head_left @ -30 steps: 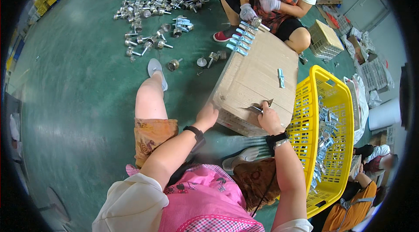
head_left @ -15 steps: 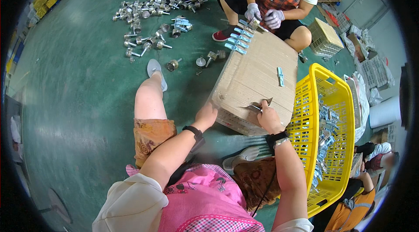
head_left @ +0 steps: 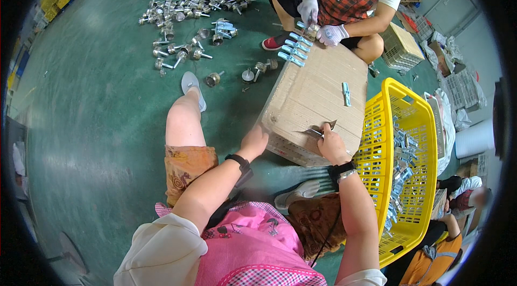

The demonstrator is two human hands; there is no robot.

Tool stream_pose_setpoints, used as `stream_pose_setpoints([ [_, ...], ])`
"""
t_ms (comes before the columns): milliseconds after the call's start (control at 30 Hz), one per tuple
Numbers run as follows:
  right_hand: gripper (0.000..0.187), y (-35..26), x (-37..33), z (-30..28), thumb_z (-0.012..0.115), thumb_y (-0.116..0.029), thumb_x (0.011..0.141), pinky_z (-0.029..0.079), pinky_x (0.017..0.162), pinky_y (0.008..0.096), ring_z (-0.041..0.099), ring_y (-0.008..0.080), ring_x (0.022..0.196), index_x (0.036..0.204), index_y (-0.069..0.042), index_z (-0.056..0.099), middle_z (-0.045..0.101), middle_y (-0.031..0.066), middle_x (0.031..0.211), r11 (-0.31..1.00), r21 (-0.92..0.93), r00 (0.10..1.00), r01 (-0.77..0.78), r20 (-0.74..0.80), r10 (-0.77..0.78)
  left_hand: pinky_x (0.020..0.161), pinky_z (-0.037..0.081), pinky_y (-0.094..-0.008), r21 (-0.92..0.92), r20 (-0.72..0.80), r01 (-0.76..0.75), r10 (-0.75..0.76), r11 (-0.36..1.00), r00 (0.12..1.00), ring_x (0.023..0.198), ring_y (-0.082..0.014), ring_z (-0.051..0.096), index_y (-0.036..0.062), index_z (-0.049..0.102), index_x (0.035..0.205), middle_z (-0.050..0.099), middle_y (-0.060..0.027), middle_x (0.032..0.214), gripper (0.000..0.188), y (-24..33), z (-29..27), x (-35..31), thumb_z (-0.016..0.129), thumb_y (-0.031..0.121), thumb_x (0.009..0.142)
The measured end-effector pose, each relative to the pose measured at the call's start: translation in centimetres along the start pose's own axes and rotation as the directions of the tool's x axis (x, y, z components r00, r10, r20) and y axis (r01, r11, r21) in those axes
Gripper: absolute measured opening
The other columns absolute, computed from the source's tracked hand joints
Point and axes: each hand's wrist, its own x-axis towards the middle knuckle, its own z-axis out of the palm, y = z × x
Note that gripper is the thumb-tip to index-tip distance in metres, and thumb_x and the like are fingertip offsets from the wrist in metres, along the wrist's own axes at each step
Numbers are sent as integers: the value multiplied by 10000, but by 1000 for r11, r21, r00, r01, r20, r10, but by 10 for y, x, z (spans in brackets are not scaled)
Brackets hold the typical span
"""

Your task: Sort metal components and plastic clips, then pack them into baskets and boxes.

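A cardboard sheet [head_left: 312, 92] covers a low crate [head_left: 293, 152] in front of me. At its near left corner, my left hand [head_left: 255, 141] grips the edge, with the fingertips partly hidden. My right hand [head_left: 333, 145] is closed on the cardboard near its front edge, where a torn slit and a raised dark flap [head_left: 332, 124] show beside the fingers. One light-blue clip [head_left: 346, 95] lies farther right on the sheet. Several more blue clips [head_left: 294, 51] line the far left edge, close to a co-worker's gloved hands [head_left: 332, 34], which handle a metal part [head_left: 311, 30].
A yellow basket [head_left: 385, 146] holding many blue and metal clips [head_left: 401, 162] stands against the crate's right side. Metal cup-shaped parts with stems [head_left: 183, 54] lie scattered on the green floor at the far left. A pale crate [head_left: 401, 49] stands behind the co-worker's knee.
The co-worker has leaned right; one gloved hand has come down onto the cardboard's far edge beside the metal part. My own hands look unmoved.
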Motion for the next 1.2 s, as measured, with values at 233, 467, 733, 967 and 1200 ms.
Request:
stream_pose_setpoints([
  [233, 319, 1, 1, -1, 533, -135, 810, 489, 735, 490, 612, 405, 848, 1102, -54, 434, 633, 240, 875, 1000, 7, 1000, 19, -4, -19, 528, 517, -408, -16, 9, 11, -11, 1000, 1000, 495, -309, 607, -88, 375, 1245, 610, -241, 729, 482, 3, -2, 1, 405, 164, 836],
  [467, 307, -5, 0, -3, 528, -135, 811, 488, 728, 495, 615, 403, 837, 1089, -49, 429, 632, 244, 867, 1000, -29, 1000, 5, 8, -4, 474, 503, -392, -38, 32, 28, -26, 999, 999, 461, -291, 588, -93, 380, 1230, 597, -206, 674, 465, 5, -8, -2, 412, 155, 838],
  [733, 249, 1, -1, 4, 505, -90, 798, 487, 715, 514, 612, 430, 821, 1031, -30, 442, 631, 255, 845, 1000, 12, 999, 22, -32, -22, 516, 496, -410, -243, 180, 230, -189, 942, 965, 464, -290, 581, -87, 432, 1158, 608, -227, 721, 396, 32, -27, -8, 403, 148, 840],
  [967, 219, 0, 0, -1, 477, -71, 798, 505, 698, 501, 620, 434, 802, 1007, -15, 448, 631, 261, 850, 999, 26, 998, 40, -58, -38, 427, 470, -372, -304, 218, 243, -181, 921, 959, 458, -273, 569, -130, 373, 1169, 589, -239, 745, 422, 28, -25, -3, 402, 139, 845],
  [1200, 222, 5, 1, -1, 444, -52, 803, 489, 760, 498, 606, 425, 886, 1019, -3, 458, 618, 278, 902, 998, 61, 1000, 20, -15, -19, 452, 487, -392, -284, 179, 190, -143, 940, 973, 571, -313, 616, -121, 430, 1010, 594, -241, 778, 329, 21, -19, 0, 425, 169, 855],
])
